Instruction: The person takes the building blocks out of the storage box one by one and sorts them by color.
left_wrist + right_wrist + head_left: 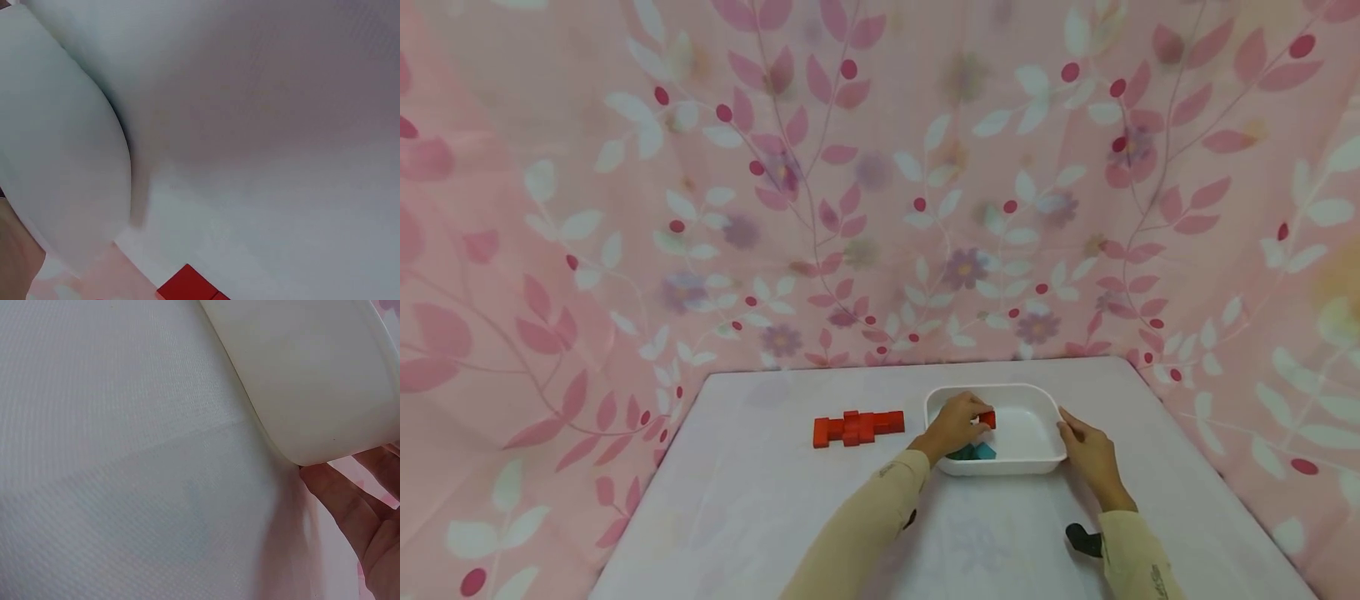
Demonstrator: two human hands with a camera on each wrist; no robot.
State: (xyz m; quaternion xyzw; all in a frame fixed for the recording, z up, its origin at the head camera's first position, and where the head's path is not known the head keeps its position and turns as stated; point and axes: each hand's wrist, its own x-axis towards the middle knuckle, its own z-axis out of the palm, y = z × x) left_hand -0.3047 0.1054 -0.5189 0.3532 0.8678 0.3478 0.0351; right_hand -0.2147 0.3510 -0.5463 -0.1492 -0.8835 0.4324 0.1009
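While the left hand (951, 429) is reaching over the near-left part of a white tray (1026, 442), its fingers are closing in a pinch around a small red block (989, 419), which they are holding above the tray's floor. Below that hand, a bright teal block (985, 452) and darker green blocks (959, 454) are lying inside the tray, close to its near wall; the hand is partly covering the darker ones. The right hand (1090, 458) is gripping the tray at its right end, the fingers bending about the edge with little gap, and in the right wrist view the thumb is pressing against the lower outside wall. The tray is resting on a bench (737, 508) covered in pale cloth. Left of the tray, and apart from it, a cluster of red blocks (859, 428) is lying on the bench, the pieces sitting close together in an uneven row. Behind the bench, a pink floral curtain (880, 167) is hanging, and beige sleeves (857, 525) are covering both forearms.
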